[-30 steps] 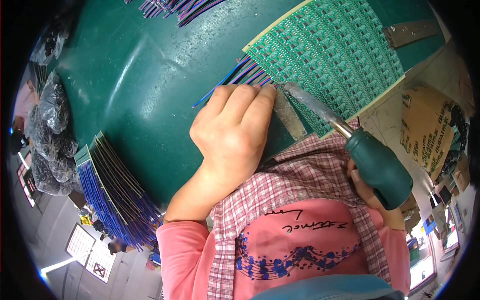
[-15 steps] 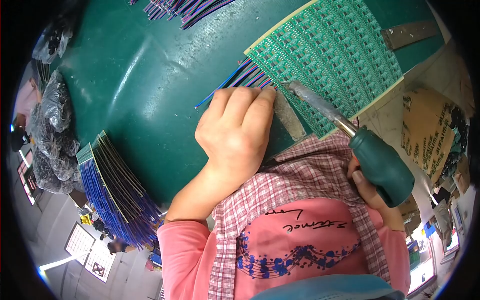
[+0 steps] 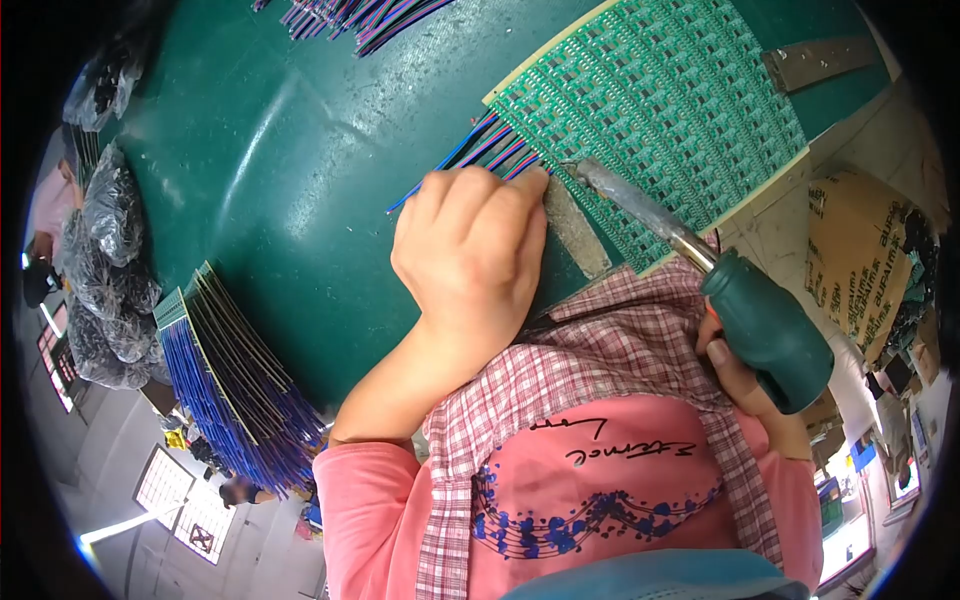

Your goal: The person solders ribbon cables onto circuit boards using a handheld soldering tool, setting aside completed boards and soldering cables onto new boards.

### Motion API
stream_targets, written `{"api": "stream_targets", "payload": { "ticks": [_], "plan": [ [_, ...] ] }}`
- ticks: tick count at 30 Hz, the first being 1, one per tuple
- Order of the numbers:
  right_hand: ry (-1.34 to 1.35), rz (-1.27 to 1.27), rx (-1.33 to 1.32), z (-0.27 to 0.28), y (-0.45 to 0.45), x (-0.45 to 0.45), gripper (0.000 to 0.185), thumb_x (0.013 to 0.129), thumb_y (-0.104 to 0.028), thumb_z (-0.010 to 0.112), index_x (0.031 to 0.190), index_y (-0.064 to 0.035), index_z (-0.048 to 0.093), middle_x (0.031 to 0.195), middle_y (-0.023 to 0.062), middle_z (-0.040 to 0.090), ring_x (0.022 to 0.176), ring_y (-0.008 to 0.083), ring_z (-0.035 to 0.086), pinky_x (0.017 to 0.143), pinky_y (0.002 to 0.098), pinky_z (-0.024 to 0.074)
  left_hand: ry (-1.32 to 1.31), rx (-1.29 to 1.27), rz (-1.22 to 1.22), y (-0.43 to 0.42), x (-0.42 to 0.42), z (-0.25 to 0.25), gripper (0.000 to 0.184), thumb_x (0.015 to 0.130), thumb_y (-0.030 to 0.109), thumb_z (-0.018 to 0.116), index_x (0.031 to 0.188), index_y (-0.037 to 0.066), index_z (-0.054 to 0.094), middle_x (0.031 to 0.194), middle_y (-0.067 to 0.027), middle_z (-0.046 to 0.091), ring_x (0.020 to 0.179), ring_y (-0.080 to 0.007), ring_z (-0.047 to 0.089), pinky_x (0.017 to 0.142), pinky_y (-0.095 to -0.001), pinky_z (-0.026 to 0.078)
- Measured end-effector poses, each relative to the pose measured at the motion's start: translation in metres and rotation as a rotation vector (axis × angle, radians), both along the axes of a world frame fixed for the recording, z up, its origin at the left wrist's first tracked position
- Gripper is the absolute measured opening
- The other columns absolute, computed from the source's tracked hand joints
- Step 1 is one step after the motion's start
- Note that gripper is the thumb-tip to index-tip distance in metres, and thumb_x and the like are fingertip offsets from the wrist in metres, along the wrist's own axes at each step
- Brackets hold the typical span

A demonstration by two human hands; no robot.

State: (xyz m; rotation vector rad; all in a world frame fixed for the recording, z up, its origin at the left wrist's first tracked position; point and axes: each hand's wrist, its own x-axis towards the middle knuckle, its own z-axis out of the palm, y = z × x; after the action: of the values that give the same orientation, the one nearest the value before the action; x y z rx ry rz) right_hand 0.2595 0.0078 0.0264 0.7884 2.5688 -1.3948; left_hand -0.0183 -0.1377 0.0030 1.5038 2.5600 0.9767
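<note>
The person's left hand (image 3: pixel 470 245) is bent over the near edge of the circuit board panel (image 3: pixel 650 125), fingers drawn close together; the fingertips are hidden from me, so I cannot tell whether that grip pinches a wire. The right hand (image 3: pixel 738 375), partly behind the handle, is closed around the green-handled soldering iron (image 3: pixel 768 328). The iron slants away from this grip towards the left fingertips, its tip just beside them at the panel's edge.

Right beyond the left knuckles, colored wires (image 3: pixel 488 152) fan out from the panel's edge. A grey strip (image 3: pixel 575 232) lies just to the right of the left grip, beside the panel. The panel spreads forward and right of that grip over the green tabletop (image 3: pixel 300 200), with a metal bar (image 3: pixel 820 62) at its far right side.

Well apart to the left of the left grip hangs a blue-wired bundle (image 3: pixel 235 385), and past it sit plastic bags (image 3: pixel 112 275). Further forward lie more loose wires (image 3: pixel 385 20). To the right of the right grip stands a printed brown package (image 3: pixel 855 255)
</note>
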Motion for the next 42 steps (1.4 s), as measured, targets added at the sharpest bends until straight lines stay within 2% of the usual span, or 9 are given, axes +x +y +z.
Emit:
{"api": "stream_targets", "payload": {
  "ticks": [3,10,19,22,25,30,36,38,42],
  "plan": [
    [-0.028,-0.119,-0.096,0.017,-0.005,-0.024,0.031,0.090,-0.030,0.074,0.106,-0.0039,0.068,0.089,0.0056,0.066,0.083,0.0210,0.064,0.081,0.0339,0.0511,0.127,0.035,-0.030,0.002,0.000,-0.004,0.026,0.070,-0.003,0.082,0.093,0.007,0.077,0.073,-0.0052,0.058,0.065,-0.0239,0.058,0.059,-0.0365,0.047],
    [-0.006,0.014,0.000,-0.012,0.004,0.000,0.047,0.069,-0.016,0.084,0.113,-0.0054,0.069,0.105,0.0101,0.068,0.084,0.0282,0.070,0.072,0.0347,0.0558,0.224,-0.016,-0.030,0.004,0.004,-0.001,0.025,0.071,-0.002,0.081,0.094,0.007,0.077,0.072,-0.0054,0.056,0.064,-0.0244,0.057,0.057,-0.0368,0.048],
    [-0.137,-0.043,-0.339,-0.008,0.006,0.027,0.035,0.102,-0.016,0.061,0.133,-0.0001,0.060,0.123,0.0061,0.069,0.111,0.0154,0.067,0.098,0.0266,0.0516,0.234,-0.049,-0.027,0.007,0.006,0.002,0.025,0.071,-0.003,0.080,0.094,0.008,0.076,0.072,-0.0058,0.055,0.064,-0.0250,0.057,0.057,-0.0376,0.048],
    [-0.071,-0.357,-0.714,-0.032,-0.002,0.059,0.038,0.102,-0.018,0.063,0.136,-0.0015,0.060,0.126,0.0052,0.069,0.112,0.0148,0.067,0.102,0.0263,0.0495,0.230,-0.046,-0.034,0.006,0.005,0.002,0.025,0.071,-0.002,0.080,0.094,0.008,0.076,0.073,-0.0058,0.056,0.064,-0.0250,0.057,0.057,-0.0375,0.048],
    [-0.076,-0.188,-0.498,-0.016,0.006,0.033,0.041,0.096,-0.021,0.069,0.134,-0.0061,0.063,0.122,0.0035,0.071,0.112,0.0155,0.067,0.103,0.0279,0.0480,0.239,-0.074,-0.028,0.006,0.005,0.003,0.025,0.072,-0.001,0.081,0.094,0.008,0.076,0.074,-0.0055,0.057,0.065,-0.0250,0.058,0.058,-0.0373,0.048],
    [-0.077,0.019,-0.061,-0.010,0.009,0.007,0.029,0.090,-0.018,0.073,0.118,-0.0094,0.071,0.104,0.0028,0.073,0.101,0.0170,0.068,0.095,0.0358,0.0512,0.235,-0.146,-0.076,0.007,-0.001,0.024,0.024,0.076,0.003,0.082,0.099,0.009,0.078,0.087,-0.0057,0.065,0.078,-0.0265,0.061,0.067,-0.0383,0.051],
    [0.128,-0.275,-0.408,0.006,0.007,-0.018,0.012,0.090,-0.001,0.067,0.102,-0.0034,0.067,0.087,0.0059,0.067,0.080,0.0187,0.064,0.074,0.0345,0.0527,0.559,-0.031,-0.002,0.067,-0.085,0.015,0.011,0.090,0.008,0.075,0.100,0.005,0.072,0.090,-0.0080,0.067,0.085,-0.0233,0.064,0.076,-0.0338,0.050],
    [0.130,-0.297,-0.376,0.011,0.004,-0.020,0.011,0.090,0.001,0.066,0.101,-0.0028,0.067,0.086,0.0061,0.065,0.078,0.0185,0.063,0.073,0.0330,0.0523,0.594,-0.173,0.055,0.082,-0.098,0.003,0.009,0.081,0.000,0.069,0.090,-0.003,0.067,0.089,-0.0152,0.067,0.089,-0.0345,0.066,0.073,-0.0386,0.052],
    [0.107,-0.342,-0.434,0.008,0.002,-0.010,0.011,0.091,0.000,0.067,0.101,-0.0027,0.067,0.086,0.0057,0.065,0.079,0.0176,0.063,0.074,0.0329,0.0527,0.479,-0.104,0.049,0.083,-0.104,0.004,0.011,0.079,0.001,0.070,0.089,-0.002,0.068,0.086,-0.0148,0.067,0.081,-0.0335,0.067,0.070,-0.0355,0.051]
  ]
}}
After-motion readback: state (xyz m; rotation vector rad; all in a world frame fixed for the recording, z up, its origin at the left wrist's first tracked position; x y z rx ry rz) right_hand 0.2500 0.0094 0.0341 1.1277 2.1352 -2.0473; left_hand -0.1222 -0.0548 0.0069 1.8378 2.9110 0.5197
